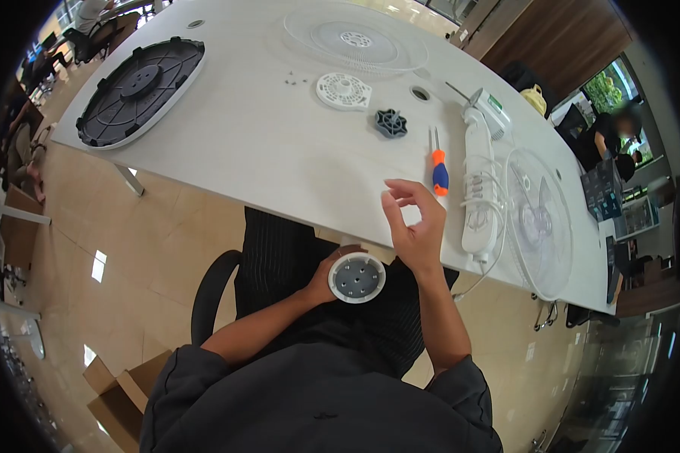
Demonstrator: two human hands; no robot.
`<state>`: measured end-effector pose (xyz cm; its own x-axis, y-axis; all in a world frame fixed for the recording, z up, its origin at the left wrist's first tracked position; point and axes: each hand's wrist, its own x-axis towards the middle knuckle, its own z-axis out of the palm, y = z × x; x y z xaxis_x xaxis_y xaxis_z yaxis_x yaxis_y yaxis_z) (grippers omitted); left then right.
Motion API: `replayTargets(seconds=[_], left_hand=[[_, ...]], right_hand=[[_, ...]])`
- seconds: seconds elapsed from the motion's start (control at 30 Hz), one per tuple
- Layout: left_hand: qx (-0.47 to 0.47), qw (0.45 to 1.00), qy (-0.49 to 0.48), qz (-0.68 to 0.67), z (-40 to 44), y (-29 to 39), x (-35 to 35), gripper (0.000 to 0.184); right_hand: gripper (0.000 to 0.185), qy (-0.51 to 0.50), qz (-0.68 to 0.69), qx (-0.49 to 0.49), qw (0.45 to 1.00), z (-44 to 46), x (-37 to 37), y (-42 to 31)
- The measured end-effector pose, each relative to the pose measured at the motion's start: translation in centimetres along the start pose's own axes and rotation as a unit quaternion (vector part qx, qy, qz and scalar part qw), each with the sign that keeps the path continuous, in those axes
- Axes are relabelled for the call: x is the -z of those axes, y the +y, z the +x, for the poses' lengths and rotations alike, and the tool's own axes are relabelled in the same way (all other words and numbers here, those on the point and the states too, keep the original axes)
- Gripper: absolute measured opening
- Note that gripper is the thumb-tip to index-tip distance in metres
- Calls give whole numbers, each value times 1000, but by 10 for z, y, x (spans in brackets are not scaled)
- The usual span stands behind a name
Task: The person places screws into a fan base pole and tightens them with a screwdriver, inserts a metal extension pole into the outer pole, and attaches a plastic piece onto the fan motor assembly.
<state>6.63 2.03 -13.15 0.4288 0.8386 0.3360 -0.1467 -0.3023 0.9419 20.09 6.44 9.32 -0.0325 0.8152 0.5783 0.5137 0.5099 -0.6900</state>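
My left hand (322, 281) is wrapped round a white cylindrical part (357, 278) over my lap. Its round grey end face, with several small holes, points up at me. My right hand (418, 229) is raised at the table's front edge. Its thumb and index finger curve towards each other with a small gap between the tips, and no object shows in it. Just beyond that hand lies a screwdriver (440, 172) with an orange and blue handle. A dark grey star-shaped knob (391, 123) and a white perforated round plate (343, 91) sit farther back.
Several small screws (295, 79) lie beside the plate. A black-backed oval base (141, 92) is at left, a clear fan guard (355, 39) at the back. On the right are a white fan body (479, 181) with cable, and transparent blades (536, 219). A person (612, 136) sits beyond.
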Motion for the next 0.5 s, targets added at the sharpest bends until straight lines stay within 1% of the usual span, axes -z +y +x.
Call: replayTargets(seconds=[0.03, 0.1, 0.17, 0.23, 0.3, 0.4, 0.5], left_hand=[[22, 1000, -3, -10, -1, -8, -1, 61], [32, 999, 20, -23, 1, -6, 0, 63], [20, 999, 29, -23, 6, -6, 0, 64], [-11, 999, 30, 12, 4, -7, 2, 63], [-11, 999, 38, 31, 2, -2, 5, 60], [13, 999, 38, -13, 0, -3, 5, 55], [28, 998, 44, -34, 2, 4, 7, 55]], right_hand=[[18, -2, 1, 6, 1000, 9, -6, 1], [17, -31, 4, -11, 999, 25, -19, 6], [15, -40, 21, -12, 999, 25, -31, 12], [13, -50, 14, -22, 998, 19, -48, 20], [12, -60, 8, -27, 998, 10, -61, 27], [11, -72, 17, -24, 997, 4, -71, 33], [11, -64, -14, -29, 997, 3, -72, 33]])
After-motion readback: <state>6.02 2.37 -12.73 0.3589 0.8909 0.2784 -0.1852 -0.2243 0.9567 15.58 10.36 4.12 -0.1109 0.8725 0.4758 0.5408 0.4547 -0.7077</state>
